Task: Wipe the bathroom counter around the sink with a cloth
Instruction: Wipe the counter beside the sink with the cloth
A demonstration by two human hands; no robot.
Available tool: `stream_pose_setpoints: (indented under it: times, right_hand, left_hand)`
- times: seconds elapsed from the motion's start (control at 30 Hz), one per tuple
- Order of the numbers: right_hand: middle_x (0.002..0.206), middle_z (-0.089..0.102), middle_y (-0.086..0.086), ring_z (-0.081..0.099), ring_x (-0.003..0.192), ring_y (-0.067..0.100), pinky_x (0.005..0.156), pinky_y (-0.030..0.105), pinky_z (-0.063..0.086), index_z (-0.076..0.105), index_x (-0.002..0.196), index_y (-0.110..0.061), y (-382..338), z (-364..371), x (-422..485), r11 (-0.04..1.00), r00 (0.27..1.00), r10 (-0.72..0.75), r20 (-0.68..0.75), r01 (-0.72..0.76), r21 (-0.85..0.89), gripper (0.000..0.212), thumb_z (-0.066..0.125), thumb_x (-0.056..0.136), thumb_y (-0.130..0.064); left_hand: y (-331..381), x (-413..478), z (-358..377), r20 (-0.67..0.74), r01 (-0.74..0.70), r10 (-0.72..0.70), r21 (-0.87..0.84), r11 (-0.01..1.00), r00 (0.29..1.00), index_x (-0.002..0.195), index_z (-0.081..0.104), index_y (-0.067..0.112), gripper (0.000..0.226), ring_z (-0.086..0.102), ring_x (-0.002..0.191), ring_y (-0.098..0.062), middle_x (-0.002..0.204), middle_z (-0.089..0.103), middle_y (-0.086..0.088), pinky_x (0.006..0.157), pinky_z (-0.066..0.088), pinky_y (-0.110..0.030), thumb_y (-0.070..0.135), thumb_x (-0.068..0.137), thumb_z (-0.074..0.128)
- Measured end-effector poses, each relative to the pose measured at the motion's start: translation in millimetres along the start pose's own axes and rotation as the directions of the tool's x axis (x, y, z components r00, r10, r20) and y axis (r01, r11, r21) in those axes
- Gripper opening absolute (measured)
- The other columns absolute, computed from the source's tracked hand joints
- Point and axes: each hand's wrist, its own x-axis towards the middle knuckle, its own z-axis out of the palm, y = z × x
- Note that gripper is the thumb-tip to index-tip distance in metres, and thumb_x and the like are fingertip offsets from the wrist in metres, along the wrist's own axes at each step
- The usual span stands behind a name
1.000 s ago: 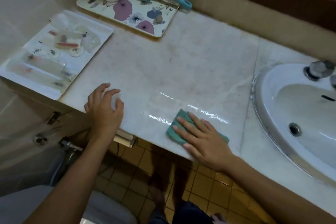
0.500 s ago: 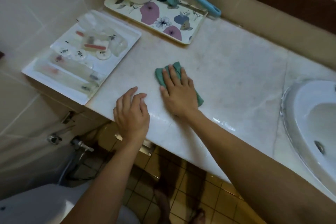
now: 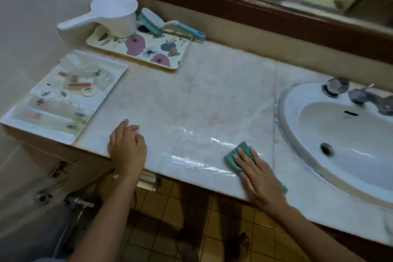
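Right hand (image 3: 260,178) fingers (image 3: 241,158) flat, spread, pressing green cloth (image 3: 236,155) onto table (image 3: 202,95), sink (image 3: 340,134) just right of them. Left hand (image 3: 127,149) fingers loosely curled, empty, resting on table edge.

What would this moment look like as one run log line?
step: wiping counter | right hand: flat on green cloth, near front edge beside sink | left hand: resting on counter edge | wet streaks left of cloth

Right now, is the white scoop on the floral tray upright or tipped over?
Upright. The white scoop stands on its base on the floral tray, open mouth facing up, handle pointing left.
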Motion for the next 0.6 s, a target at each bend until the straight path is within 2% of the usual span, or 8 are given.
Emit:
stream_pose_setpoints:
  times: [0.07, 0.17, 0.23, 0.3, 0.37, 0.43, 0.5, 0.6]
  right_hand:
    - [0.154, 0.027, -0.017, 0.011, 0.146, 0.008, 0.110, 0.036, 0.026, 0.033, 0.145, -0.036, 24.3, -7.4, -10.9, 0.988, 0.991, 0.109, -0.078, -0.099, 0.122, 0.046, 0.025, 0.100, -0.041]
    - [0.148, 0.037, -0.010, 0.027, 0.138, 0.002, 0.108, 0.019, 0.026, 0.037, 0.136, -0.042, 35.1, -26.5, -19.7, 0.841, 0.923, 0.372, -0.099, -0.289, 0.458, 0.035, 0.034, 0.101, -0.035]
    - [0.139, 0.051, -0.006, 0.047, 0.124, 0.002, 0.093, 0.005, 0.033, 0.049, 0.129, -0.038, 30.8, -47.2, -23.8, 0.604, 0.846, 0.532, -0.001, -0.380, 0.701, 0.030, 0.039, 0.103, -0.028]
    - [0.116, 0.065, -0.003, 0.058, 0.098, 0.000, 0.078, 0.011, 0.043, 0.061, 0.118, -0.027, 31.5, -70.6, -26.1, 0.264, 0.727, 0.676, 0.122, -0.393, 0.881, 0.026, 0.041, 0.102, -0.030]
    - [0.094, 0.073, 0.004, 0.067, 0.081, 0.013, 0.072, 0.026, 0.050, 0.068, 0.105, -0.014, 45.1, -90.8, -29.7, -0.201, 0.654, 0.660, 0.369, -0.320, 0.926, 0.027, 0.047, 0.098, -0.031]
    - [0.086, 0.074, 0.013, 0.071, 0.073, 0.025, 0.071, 0.032, 0.056, 0.071, 0.098, -0.005, 59.1, -110.0, -40.9, -0.518, 0.687, 0.498, 0.530, -0.255, 0.817, 0.031, 0.054, 0.093, -0.031]
    - [0.089, 0.071, 0.019, 0.069, 0.074, 0.032, 0.074, 0.038, 0.055, 0.071, 0.098, -0.001, 75.9, -125.0, -55.4, -0.608, 0.708, 0.382, 0.594, -0.292, 0.738, 0.032, 0.060, 0.084, -0.027]
    - [0.108, 0.063, 0.024, 0.060, 0.095, 0.039, 0.096, 0.050, 0.041, 0.067, 0.110, -0.001, 103.4, -146.6, -77.4, -0.598, 0.761, 0.202, 0.616, -0.402, 0.693, 0.043, 0.059, 0.071, -0.014]
  left_hand:
    - [17.0, -21.1, 3.4, 0.004, 0.023, -0.023, -0.027, 0.999, 1.000, 0.101, 0.069, 0.017, 0.020, 0.035, 0.132, -0.025, 0.142, 0.047, -0.002, 0.104, 0.033, -0.049, 0.009, 0.087, 0.057]
    - [53.4, -74.3, 17.3, 0.088, -0.135, 0.144, -0.103, 0.986, 0.986, 0.096, 0.069, 0.020, 0.020, 0.039, 0.127, -0.026, 0.137, 0.047, -0.001, 0.097, 0.042, -0.052, 0.006, 0.083, 0.064]
    - [81.0, -112.6, 29.3, 0.189, -0.243, 0.282, -0.207, 0.948, 0.940, 0.097, 0.069, 0.023, 0.023, 0.042, 0.124, -0.022, 0.136, 0.047, 0.003, 0.094, 0.046, -0.049, 0.006, 0.082, 0.064]
    - [110.5, -145.2, 40.4, 0.236, -0.371, 0.444, -0.298, 0.880, 0.864, 0.100, 0.069, 0.027, 0.026, 0.044, 0.125, -0.018, 0.136, 0.047, 0.008, 0.096, 0.047, -0.041, 0.011, 0.082, 0.060]
    - [141.3, -167.4, 50.5, 0.217, -0.556, 0.637, -0.336, 0.761, 0.740, 0.108, 0.069, 0.030, 0.038, 0.046, 0.126, -0.020, 0.140, 0.047, 0.005, 0.098, 0.044, -0.035, 0.011, 0.077, 0.061]
    - [173.4, -180.0, 59.9, 0.229, -0.714, 0.792, -0.344, 0.610, 0.566, 0.125, 0.060, 0.032, 0.058, 0.041, 0.134, -0.024, 0.149, 0.042, -0.001, 0.100, 0.037, -0.032, 0.012, 0.071, 0.066]
    - [207.7, -184.7, 68.3, 0.286, -0.842, 0.880, -0.289, 0.456, 0.378, 0.141, 0.042, 0.034, 0.082, 0.031, 0.143, -0.027, 0.157, 0.031, -0.003, 0.099, 0.036, -0.036, 0.020, 0.065, 0.070]
    - [264.8, -184.2, 83.6, 0.398, -0.958, 0.908, -0.187, 0.218, 0.129, 0.148, 0.028, 0.029, 0.099, 0.024, 0.146, -0.030, 0.161, 0.021, -0.001, 0.098, 0.033, -0.041, 0.031, 0.059, 0.072]
